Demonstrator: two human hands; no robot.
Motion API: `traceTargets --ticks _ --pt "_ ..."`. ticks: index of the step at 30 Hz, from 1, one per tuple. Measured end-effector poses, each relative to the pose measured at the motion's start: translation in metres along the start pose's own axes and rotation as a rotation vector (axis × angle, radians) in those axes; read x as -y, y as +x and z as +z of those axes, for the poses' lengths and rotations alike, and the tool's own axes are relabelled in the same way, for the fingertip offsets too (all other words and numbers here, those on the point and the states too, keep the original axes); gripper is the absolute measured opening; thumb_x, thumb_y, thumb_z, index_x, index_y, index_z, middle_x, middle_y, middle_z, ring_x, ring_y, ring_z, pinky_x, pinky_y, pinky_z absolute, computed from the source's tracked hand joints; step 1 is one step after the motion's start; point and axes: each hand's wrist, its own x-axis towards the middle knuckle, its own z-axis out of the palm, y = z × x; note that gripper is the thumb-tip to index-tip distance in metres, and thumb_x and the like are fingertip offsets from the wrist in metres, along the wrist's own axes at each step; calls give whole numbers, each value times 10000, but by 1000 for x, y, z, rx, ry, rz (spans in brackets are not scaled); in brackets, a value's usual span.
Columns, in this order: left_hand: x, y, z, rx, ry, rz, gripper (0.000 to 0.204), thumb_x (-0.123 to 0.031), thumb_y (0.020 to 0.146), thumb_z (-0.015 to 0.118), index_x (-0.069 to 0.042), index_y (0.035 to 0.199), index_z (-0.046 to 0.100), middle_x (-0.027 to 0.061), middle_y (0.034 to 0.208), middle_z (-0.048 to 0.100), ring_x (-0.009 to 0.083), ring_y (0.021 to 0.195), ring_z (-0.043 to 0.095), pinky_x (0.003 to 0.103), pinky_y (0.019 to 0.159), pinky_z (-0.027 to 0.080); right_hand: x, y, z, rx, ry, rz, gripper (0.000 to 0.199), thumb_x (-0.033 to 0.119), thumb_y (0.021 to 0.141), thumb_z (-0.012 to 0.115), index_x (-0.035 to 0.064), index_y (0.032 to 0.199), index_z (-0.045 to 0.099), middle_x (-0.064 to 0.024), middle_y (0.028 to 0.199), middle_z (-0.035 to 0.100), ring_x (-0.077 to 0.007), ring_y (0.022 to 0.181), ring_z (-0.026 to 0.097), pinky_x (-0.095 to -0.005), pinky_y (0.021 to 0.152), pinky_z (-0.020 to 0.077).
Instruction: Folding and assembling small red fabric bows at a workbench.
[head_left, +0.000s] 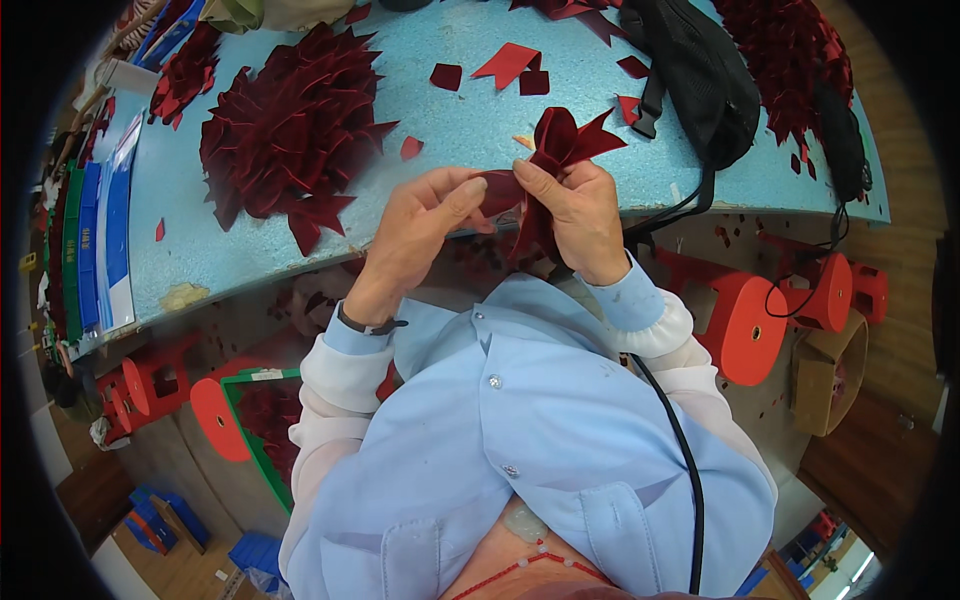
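Both my hands are raised at the near edge of the blue table [420, 140], working on a dark red velvet ribbon bow [560, 140]. My right hand [585, 215] pinches the bow's middle between thumb and fingers, its notched tails and loops sticking out above and below. My left hand [425, 220] has its thumb and fingers closed on a ribbon loop on the bow's left side. Fingers partly hide the bow's centre. Left of my hands lies a large heap of dark red velvet bows [295, 125].
Loose ribbon pieces [508, 65] are scattered beyond my hands. A black bag [700, 80] with straps lies right, near another red heap [785, 60]. Blue and green bins [85, 240] stand far left. Red stools [745, 325], a cardboard box [828, 375] and a green-rimmed crate [255, 435] are below.
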Motion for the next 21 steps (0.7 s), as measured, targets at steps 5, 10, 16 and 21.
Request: traceTargets --ticks 5,10,16,21 --pt "1 0 5 66 66 15 206 -160 839 645 29 919 627 11 759 608 67 651 514 205 576 409 5 -2 10 -3 168 -73 183 164 841 655 -15 862 622 -43 708 621 -74 559 536 -195 511 415" --pt "9 3 -8 149 131 2 189 -152 832 653 21 901 623 19 751 609 60 630 518 204 551 406 -7 -2 8 -11 181 -30 193 168 834 663 -21 844 623 -35 695 613 -68 530 521 -199 474 397" --pt "4 4 -8 154 119 -46 179 -156 840 645 19 875 629 17 741 609 59 634 529 204 560 426 -2 -1 6 1 27 -45 203 173 822 675 -23 791 630 -11 649 591 -50 517 498 -200 440 363" --pt "9 3 -5 48 141 9 198 -171 854 630 20 902 619 30 783 622 73 697 564 212 619 468 9 -7 11 9 13 -134 203 166 814 679 -23 754 636 -5 627 589 -35 529 484 -198 446 354"
